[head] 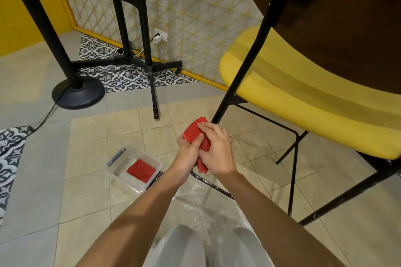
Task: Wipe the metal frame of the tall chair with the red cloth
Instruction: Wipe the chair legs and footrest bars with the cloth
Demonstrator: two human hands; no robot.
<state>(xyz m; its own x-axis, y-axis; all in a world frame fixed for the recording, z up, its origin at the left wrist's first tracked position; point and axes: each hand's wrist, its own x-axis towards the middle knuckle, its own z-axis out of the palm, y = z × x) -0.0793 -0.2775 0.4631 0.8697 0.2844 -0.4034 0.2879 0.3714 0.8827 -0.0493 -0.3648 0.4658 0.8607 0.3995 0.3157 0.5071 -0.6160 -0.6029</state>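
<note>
- Both of our hands hold the red cloth (pixel 194 131). The left hand (pixel 187 151) pinches its upper fold under the thumb and the right hand (pixel 217 154) curls over it from the side, so each grip is closed on fabric.
- We judge the cloth soft, light and limp. It should fold round a thin tube easily but could slide off, so it wants bunching tight against the bar.
- It sits at the lower end of the front leg of the tall chair, on its metal frame (pixel 245 58). The leg passes behind our hands, so we cannot tell whether the cloth wraps it fully.
- We take the frame for stiff, thin black tubing, and its floor rail (pixel 213 186) looks speckled with pale dust.
- To the right the yellow seat (pixel 303 97) overhangs, and crossbars beneath it crowd the reach.
- On the floor near our left hand lies a clear box (pixel 117 169) holding a spare red rag (pixel 141 170). Well apart stand a black pedestal base (pixel 78 93) and a cable (pixel 43 119).
</note>
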